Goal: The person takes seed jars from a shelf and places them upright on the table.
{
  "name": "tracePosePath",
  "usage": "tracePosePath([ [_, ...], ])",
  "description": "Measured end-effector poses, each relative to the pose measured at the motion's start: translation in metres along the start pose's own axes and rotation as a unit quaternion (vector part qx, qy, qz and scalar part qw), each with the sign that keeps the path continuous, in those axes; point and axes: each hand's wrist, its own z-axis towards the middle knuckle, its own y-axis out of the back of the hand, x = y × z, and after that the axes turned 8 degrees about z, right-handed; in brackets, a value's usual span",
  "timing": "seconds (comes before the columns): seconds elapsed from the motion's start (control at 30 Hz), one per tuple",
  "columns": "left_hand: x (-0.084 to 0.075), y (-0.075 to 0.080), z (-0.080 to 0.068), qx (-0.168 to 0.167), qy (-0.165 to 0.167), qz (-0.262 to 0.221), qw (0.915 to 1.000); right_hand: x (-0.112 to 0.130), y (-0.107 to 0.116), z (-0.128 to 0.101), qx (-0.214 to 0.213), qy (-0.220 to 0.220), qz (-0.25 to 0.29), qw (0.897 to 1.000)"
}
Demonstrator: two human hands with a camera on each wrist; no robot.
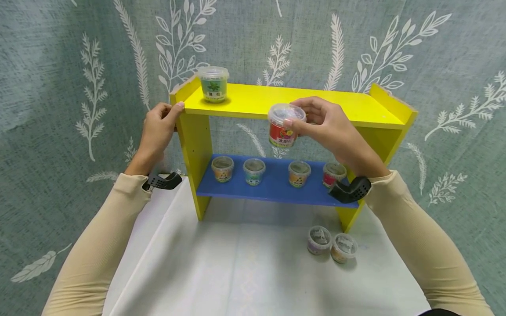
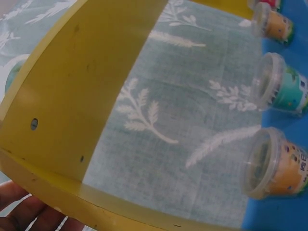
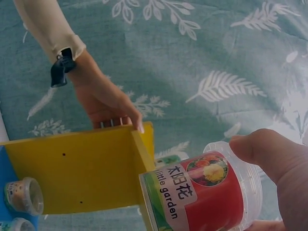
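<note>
My right hand [image 1: 326, 123] holds a small clear-lidded plastic tub [image 3: 202, 190] with a red flower label, thumb on the near side of its lid. In the head view this tub overlaps the front edge of the yellow top board [image 1: 253, 98] of a small shelf unit. My left hand [image 1: 158, 127] grips the unit's left side panel [image 1: 191, 153] near its upper corner, thumb at the front and fingers curled round the outer side. A green-labelled tub [image 1: 214, 85] stands upright at the left end of the top board.
On the blue lower shelf [image 1: 269, 192] stand an orange tub [image 1: 223, 170], a teal tub [image 1: 254, 172], another orange tub [image 1: 298, 174] and a red tub [image 1: 331, 174]. A purple-labelled tub [image 1: 318, 241] and an orange-labelled tub [image 1: 343, 249] stand on the white table [image 1: 245, 272], front right.
</note>
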Motion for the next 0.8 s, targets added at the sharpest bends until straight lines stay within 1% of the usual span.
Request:
tracePosePath([
  [0.17, 0.0, 0.0, 0.0, 0.003, -0.003, -0.006, 1.0, -0.003, 0.001, -0.007, -0.001, -0.006, -0.026, 1.0],
  [0.53, 0.0, -0.001, 0.0, 0.001, -0.006, -0.003, 1.0, -0.015, 0.003, -0.02, -0.003, -0.017, -0.055, 0.998],
  [0.8, -0.001, -0.001, -0.002, 0.0, -0.003, 0.0, 1.0, -0.032, 0.005, -0.025, 0.01, 0.002, -0.052, 0.999],
])
